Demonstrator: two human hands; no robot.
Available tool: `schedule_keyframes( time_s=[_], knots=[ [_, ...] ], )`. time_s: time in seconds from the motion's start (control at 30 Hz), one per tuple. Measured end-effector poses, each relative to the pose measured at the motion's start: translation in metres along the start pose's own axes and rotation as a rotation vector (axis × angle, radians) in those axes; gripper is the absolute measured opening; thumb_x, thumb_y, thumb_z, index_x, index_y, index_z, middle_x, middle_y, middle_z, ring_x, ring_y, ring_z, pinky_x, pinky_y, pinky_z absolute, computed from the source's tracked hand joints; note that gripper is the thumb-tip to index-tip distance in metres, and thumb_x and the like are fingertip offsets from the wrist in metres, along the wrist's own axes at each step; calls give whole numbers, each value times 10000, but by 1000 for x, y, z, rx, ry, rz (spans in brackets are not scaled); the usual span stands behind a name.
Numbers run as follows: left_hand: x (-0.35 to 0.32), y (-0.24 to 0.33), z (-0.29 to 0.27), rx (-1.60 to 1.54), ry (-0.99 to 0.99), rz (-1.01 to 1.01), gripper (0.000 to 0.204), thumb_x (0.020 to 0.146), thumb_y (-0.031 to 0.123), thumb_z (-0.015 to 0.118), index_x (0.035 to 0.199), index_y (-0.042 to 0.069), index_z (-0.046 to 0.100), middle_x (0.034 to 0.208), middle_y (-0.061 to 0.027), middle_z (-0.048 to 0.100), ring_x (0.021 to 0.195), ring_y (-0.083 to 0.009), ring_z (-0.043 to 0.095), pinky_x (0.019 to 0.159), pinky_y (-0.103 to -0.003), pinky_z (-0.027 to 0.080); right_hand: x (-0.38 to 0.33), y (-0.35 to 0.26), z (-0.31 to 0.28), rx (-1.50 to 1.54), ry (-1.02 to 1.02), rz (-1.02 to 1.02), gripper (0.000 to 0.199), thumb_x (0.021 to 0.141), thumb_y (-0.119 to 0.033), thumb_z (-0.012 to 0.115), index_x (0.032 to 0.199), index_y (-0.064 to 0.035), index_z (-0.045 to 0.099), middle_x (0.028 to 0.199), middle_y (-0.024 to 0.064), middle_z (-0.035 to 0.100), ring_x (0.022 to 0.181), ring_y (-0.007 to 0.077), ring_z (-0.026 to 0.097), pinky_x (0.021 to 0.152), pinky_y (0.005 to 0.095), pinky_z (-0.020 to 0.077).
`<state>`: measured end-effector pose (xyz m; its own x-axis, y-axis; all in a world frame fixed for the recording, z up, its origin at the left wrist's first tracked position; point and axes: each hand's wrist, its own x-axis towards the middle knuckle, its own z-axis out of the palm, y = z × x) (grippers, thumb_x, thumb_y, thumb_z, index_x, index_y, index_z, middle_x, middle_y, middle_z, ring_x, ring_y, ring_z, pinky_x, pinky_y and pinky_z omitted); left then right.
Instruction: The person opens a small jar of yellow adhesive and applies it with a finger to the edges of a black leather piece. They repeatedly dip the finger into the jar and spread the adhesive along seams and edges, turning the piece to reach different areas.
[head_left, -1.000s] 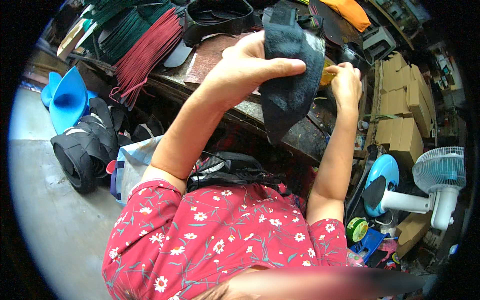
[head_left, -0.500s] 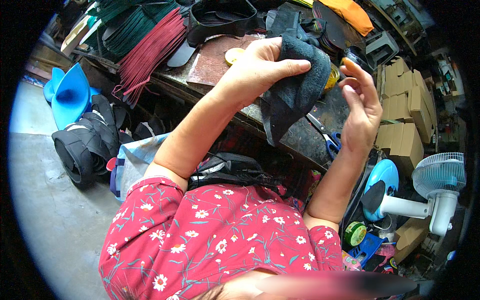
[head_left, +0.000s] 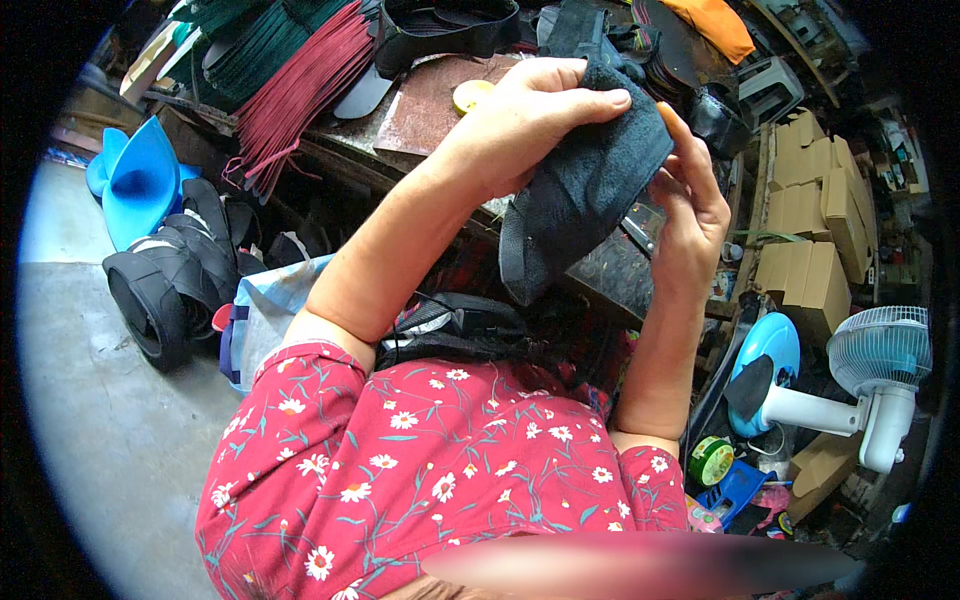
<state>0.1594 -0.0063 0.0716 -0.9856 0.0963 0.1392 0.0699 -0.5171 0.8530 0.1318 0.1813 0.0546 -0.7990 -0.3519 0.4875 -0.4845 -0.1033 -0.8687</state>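
Note:
A dark, fuzzy black fabric piece (head_left: 595, 185) is held up above the workbench's near edge, its lower left part hanging down in a rounded flap. My left hand (head_left: 530, 125) pinches its upper edge, thumb on the near face and the other fingers partly hidden. At the fabric's right edge, my right hand (head_left: 690, 195) has its fingers curled against the material, with some fingertips out of sight behind it. Behind the fabric and right hand, scissors (head_left: 635, 236) lie on the bench, mostly covered.
Bundled red strips (head_left: 300, 100) and a brown board (head_left: 425, 115) bearing a yellow disc (head_left: 472, 96) occupy the bench. Cardboard boxes (head_left: 805, 280) stack at right, above a white fan (head_left: 880, 350). Black rolled pieces (head_left: 160, 290) and a blue moulded shape (head_left: 140, 185) sit at left.
My right hand has moved left and now meets the fabric's right edge. The fabric has turned and spread wider, covering more of the scissors.

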Motion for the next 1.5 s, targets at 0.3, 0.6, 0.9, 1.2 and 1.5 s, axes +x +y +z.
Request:
schedule_keyframes(
  time_s=[0.3,0.6,0.9,1.2,1.5],
  knots=[
    [6,-5,-4,-8,71,-4,190,926,141,638,1015,-26,656,898,-77,707,759,-123,673,678,-269,562,-9,-3,-2,-597,-47,-423,582,701,150,547,1163,-151,736,874,65,558,689,176,543,652,270,470],
    [7,-12,-1,61,83,0,190,924,148,641,1017,-16,664,897,-61,704,740,-108,658,663,-260,545,-11,-1,4,-678,-33,-507,497,692,68,622,1080,-203,773,852,44,558,611,162,515,538,280,436],
    [13,-23,-5,46,39,11,214,928,149,646,1079,-2,654,949,-66,708,789,-122,676,716,-269,562,-12,5,-4,-938,49,-558,484,666,5,683,1051,-271,781,860,7,563,607,150,493,504,274,408],
    [10,-12,-20,-36,112,63,204,916,190,661,1032,22,657,875,-63,711,694,-117,678,627,-248,558,20,54,-56,-1322,194,-84,330,805,-97,619,1068,-249,748,1011,55,598,969,266,578,826,401,503],
    [12,-11,-15,-83,92,66,275,922,131,639,1159,-5,604,991,-76,697,809,-114,682,703,-256,576,45,74,-59,-1385,183,66,132,813,-110,610,873,-177,707,1005,76,595,962,243,593,811,387,507]
  ],
)
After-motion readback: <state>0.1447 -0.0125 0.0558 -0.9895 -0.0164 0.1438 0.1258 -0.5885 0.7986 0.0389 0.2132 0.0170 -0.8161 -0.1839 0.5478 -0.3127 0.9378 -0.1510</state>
